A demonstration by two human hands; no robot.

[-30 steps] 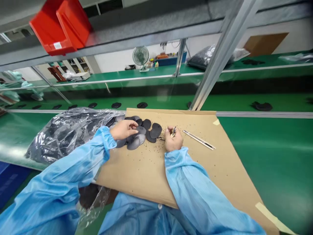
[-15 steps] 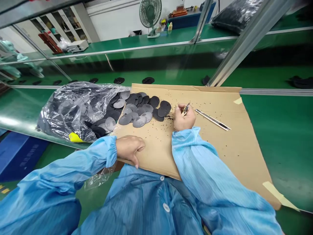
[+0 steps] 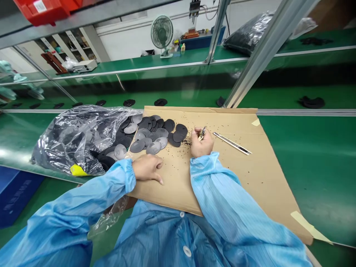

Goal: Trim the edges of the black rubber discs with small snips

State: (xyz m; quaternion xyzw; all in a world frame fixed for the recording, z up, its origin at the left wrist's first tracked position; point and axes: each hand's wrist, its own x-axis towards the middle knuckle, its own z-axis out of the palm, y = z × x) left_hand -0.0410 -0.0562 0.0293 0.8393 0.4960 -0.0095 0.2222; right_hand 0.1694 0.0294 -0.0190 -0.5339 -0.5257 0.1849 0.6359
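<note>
While our right hand [image 3: 202,142] is closed around a small metal hand tool [image 3: 202,133], our left hand [image 3: 147,167] rests palm down near the cardboard sheet's [image 3: 172,193] close edge, fingers loosely bent, thumb apart, nothing visible in its grasp. We see the tool's long axis slanting up from our fist, away from us and to the right; its working end is too small to make out.

The small cluster of black oval discs [image 3: 180,132] lies flat just left of our right hand, apart from it, with dark specks [image 3: 187,142] scattered between. From our left hand that cluster lies ahead and to the right, so our right hand is the nearer. The grey oval discs [image 3: 153,148] overlap just beyond our left hand, between it and the far edge, beside a clear plastic bag [image 3: 75,137].
</note>
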